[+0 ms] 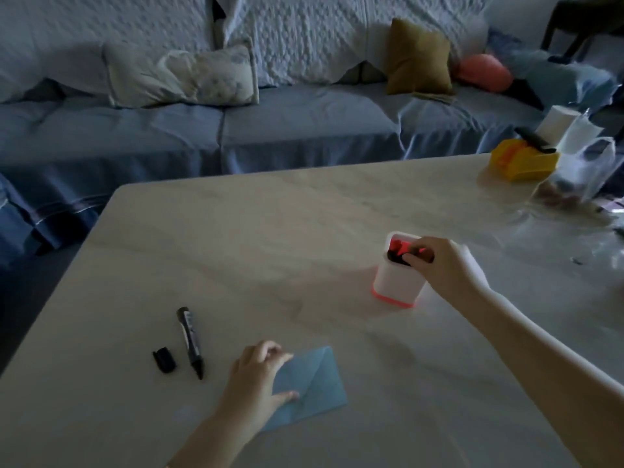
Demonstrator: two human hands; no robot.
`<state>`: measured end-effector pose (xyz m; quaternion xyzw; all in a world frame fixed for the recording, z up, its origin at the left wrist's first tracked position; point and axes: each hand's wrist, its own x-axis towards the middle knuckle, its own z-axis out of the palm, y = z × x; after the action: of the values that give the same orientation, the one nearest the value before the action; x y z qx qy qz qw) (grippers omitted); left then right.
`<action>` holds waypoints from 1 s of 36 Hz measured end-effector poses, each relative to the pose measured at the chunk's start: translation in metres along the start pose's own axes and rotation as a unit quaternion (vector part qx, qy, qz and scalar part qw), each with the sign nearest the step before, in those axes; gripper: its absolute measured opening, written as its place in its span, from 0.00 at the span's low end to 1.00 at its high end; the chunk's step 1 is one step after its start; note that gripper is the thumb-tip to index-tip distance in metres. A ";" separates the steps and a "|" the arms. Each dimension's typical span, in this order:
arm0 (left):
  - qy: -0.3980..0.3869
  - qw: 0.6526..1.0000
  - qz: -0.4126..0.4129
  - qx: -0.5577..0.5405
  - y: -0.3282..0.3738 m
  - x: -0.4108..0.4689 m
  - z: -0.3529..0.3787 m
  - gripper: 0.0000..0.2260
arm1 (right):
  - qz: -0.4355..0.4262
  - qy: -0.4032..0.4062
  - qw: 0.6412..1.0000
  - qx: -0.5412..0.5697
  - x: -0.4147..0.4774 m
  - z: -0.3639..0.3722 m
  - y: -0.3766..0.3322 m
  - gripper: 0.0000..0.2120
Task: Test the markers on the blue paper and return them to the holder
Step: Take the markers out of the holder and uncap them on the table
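Note:
A white holder (393, 282) with a red base and red inside stands on the pale table (270, 231). My right hand (445, 265) is at its rim, fingers closed on the dark top of a marker (405, 256) that sits in the holder. The blue paper (312, 383) lies near the front edge. My left hand (256, 376) rests on its left side, pressing it flat with fingertips and thumb. An uncapped black marker (190, 342) lies to the left of the paper, tip toward me, with its black cap (164, 359) beside it.
A yellow box (521, 162), a white cylinder (557, 125) and clear plastic bags (580, 170) crowd the table's far right corner. A blue-covered sofa (270, 119) with cushions runs behind the table.

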<state>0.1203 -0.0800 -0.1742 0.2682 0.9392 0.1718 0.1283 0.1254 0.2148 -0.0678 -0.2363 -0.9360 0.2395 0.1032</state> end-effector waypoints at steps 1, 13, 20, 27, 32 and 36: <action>0.002 1.000 -0.002 -0.004 -0.001 0.000 0.000 0.27 | 0.000 0.019 1.000 0.005 -0.001 -0.001 -0.001 0.09; 0.129 0.985 0.023 -0.116 0.011 0.000 -0.010 0.39 | -0.196 0.111 0.898 0.378 -0.072 -0.008 -0.041 0.06; 0.154 0.950 0.040 -0.268 0.036 -0.023 -0.053 0.06 | -0.109 -0.050 0.860 0.496 -0.094 0.041 -0.084 0.07; 0.084 0.969 0.014 -0.234 0.029 -0.041 -0.061 0.12 | -0.026 -0.248 0.830 0.499 -0.106 0.061 -0.107 0.10; 0.056 0.955 0.031 -0.288 0.029 -0.047 -0.065 0.10 | -0.010 -0.267 0.863 0.429 -0.115 0.079 -0.113 0.16; 0.051 0.949 0.018 -0.310 0.028 -0.048 -0.065 0.11 | 0.016 -0.244 0.872 0.425 -0.118 0.081 -0.114 0.15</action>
<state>0.1509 -0.1010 -0.0970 0.2228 0.8399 0.4704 0.1540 0.1580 0.0360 -0.0907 -0.1185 -0.7355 0.6657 -0.0418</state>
